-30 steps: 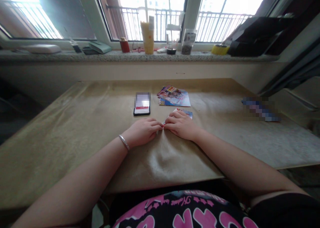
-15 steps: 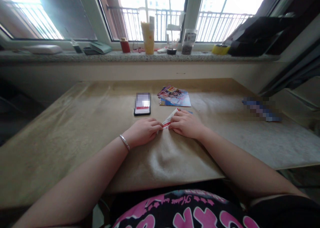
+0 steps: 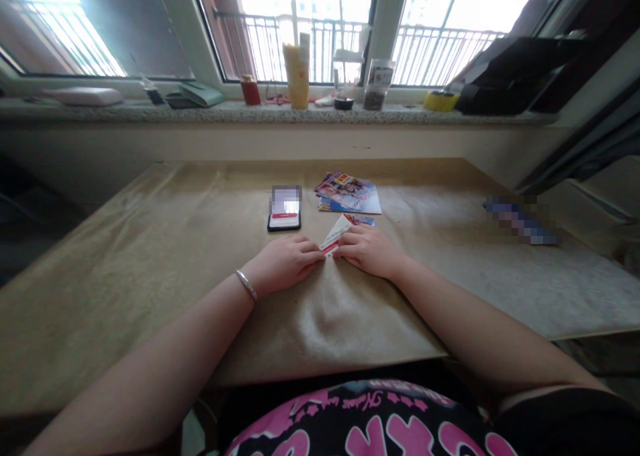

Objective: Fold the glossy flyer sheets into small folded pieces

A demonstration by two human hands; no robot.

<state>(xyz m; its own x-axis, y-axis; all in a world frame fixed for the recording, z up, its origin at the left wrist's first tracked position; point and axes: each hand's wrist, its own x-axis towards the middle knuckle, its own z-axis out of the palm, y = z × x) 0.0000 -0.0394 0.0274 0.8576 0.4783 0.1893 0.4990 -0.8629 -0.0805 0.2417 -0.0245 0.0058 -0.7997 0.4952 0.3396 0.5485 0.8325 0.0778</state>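
Note:
A folded sheet of printed paper point(image 3: 338, 232), white with a red stripe, lies on the table between my hands. A colourful printed corner of it shows beyond my right fingers. My left hand point(image 3: 290, 263), with a silver bangle at the wrist, has its closed fingertips on the paper's near left corner. Bent over the paper's right part, the fingers of my right hand point(image 3: 371, 251) press and hold it. The fingers cover much of the sheet, and both thumbs are mostly hidden.
Beyond my left hand lies a phone point(image 3: 285, 221). Several colourful printed sheets point(image 3: 350, 193) are stacked behind the paper. A blurred bluish thing point(image 3: 523, 221) rests at the table's right. Cups, a yellow tape roll point(image 3: 441, 101) and other items line the windowsill point(image 3: 225, 114).
The paper's far tip has shifted slightly left, and more of its white face and printed corner shows. My right fingers have moved a little left; my left hand stays nearly in place.

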